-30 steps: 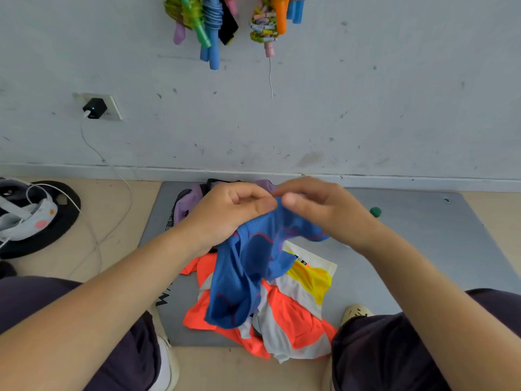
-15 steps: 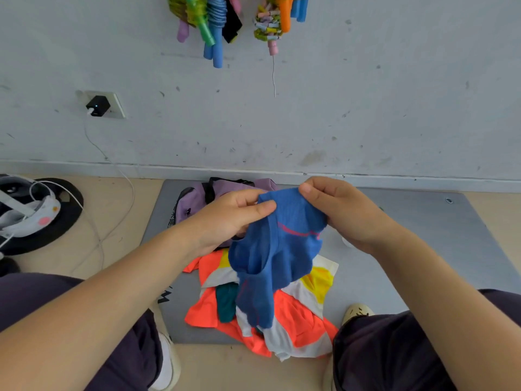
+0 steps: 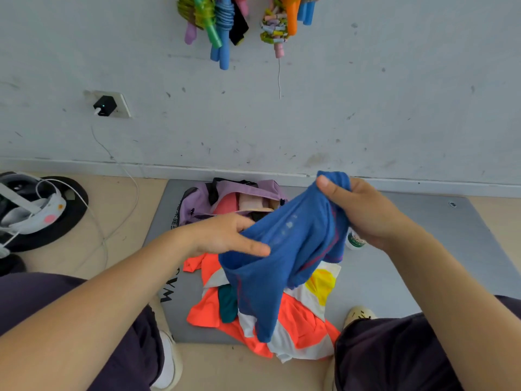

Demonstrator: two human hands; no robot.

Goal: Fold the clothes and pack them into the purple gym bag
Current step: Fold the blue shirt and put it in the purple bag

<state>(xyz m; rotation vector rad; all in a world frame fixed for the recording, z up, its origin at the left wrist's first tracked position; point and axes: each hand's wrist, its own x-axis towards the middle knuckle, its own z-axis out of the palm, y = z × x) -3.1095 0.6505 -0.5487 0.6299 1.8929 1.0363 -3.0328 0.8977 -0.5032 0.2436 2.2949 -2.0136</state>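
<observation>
Two hands, left (image 3: 222, 238) & right (image 3: 363, 213), hold 1 blue garment (image 3: 282, 263).

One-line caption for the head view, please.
Right hand grips a blue garment, left hand under it, above the open purple bag.

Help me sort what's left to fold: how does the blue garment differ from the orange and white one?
The blue garment is held up by both hands; the orange and white garment lies crumpled on the grey mat. The blue is nearly one colour; the other is colour-blocked with a yellow patch. Neither is folded.
</observation>
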